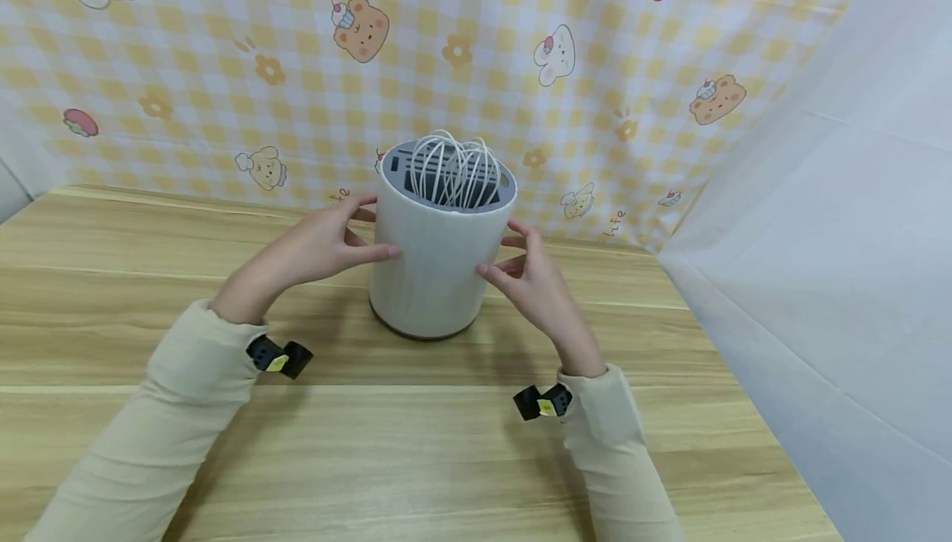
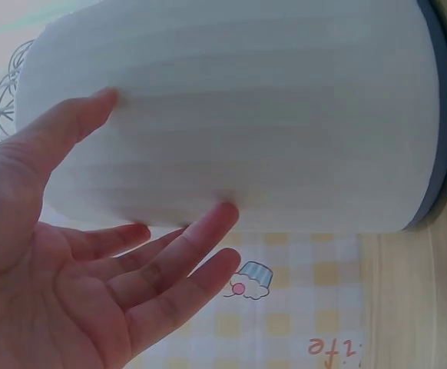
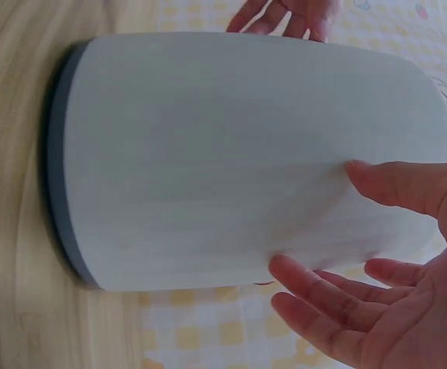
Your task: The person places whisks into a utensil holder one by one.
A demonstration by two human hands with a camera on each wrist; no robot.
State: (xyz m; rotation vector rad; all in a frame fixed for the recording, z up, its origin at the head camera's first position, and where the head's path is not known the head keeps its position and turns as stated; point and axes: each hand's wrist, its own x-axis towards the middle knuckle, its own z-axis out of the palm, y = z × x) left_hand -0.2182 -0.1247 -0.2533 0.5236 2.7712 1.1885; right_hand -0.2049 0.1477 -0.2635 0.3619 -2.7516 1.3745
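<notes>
A white oval knife block [image 1: 435, 269] stands upright on the wooden table, slightly tilted in the head view. Wire whisks [image 1: 455, 172] stick up, loops upward, from its grey slotted top [image 1: 402, 164]. At the block's left side is my left hand [image 1: 327, 236], its thumb tip on the white wall and its spread fingers reaching along the side. My right hand [image 1: 531, 278] mirrors it on the right, thumb at the front, fingers partly hidden behind the wall. In both wrist views the fingers are loosely extended, fingertips at the smooth wall and palms apart from it.
Behind the block hangs a yellow checked cloth [image 1: 297, 112] with cartoon prints, close to the table's back edge. The wooden table [image 1: 416, 459] extends toward me. A white sheet [image 1: 833, 236] hangs along the right side.
</notes>
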